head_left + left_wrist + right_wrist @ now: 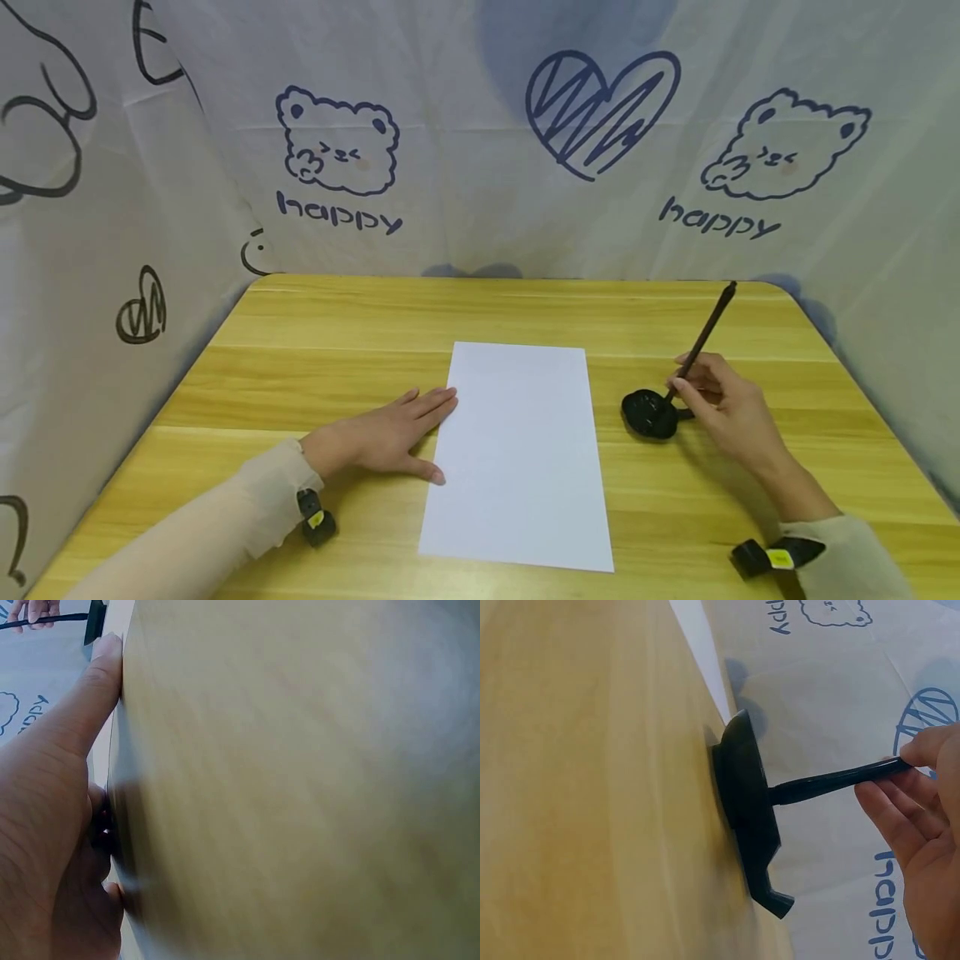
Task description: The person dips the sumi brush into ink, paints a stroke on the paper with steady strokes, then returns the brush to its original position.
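Observation:
A blank white sheet of paper [521, 458] lies on the wooden table, long side running away from me. My left hand [390, 433] rests flat at its left edge, fingers spread, with fingertips and thumb on or beside that edge. To the right of the paper sits a small black ink dish [649, 415] with a short handle, seen side-on in the right wrist view. My right hand [723, 404] pinches a dark writing brush [707, 333] between thumb and fingers. The brush leans right, its lower end inside the dish; its tip is hidden there.
The wooden table [315, 375] ends at a white cloth wall [457, 167] with drawn bears, hearts and the word happy. More of the cloth hangs on the left and right. A black wrist camera [317, 518] is strapped on the left arm, another black camera [772, 557] on the right.

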Demonstrator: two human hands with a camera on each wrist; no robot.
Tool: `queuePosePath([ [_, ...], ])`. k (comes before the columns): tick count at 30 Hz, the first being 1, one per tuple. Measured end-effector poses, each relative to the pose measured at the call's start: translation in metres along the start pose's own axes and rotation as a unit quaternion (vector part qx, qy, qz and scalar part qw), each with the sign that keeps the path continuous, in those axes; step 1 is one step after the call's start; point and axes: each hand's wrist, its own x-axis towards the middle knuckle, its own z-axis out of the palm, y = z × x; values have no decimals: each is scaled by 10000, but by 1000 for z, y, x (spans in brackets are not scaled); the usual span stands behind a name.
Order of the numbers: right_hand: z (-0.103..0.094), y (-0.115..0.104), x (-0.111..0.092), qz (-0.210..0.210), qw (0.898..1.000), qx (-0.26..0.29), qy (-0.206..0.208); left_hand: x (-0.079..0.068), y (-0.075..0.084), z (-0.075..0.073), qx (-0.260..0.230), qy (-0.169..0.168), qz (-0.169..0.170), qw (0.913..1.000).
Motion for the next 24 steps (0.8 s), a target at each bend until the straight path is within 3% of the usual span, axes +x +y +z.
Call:
queuePosePath([
  [24, -7, 1, 2, -478, 9968, -158, 626, 2, -3, 4, 87, 54, 4, 9999],
])
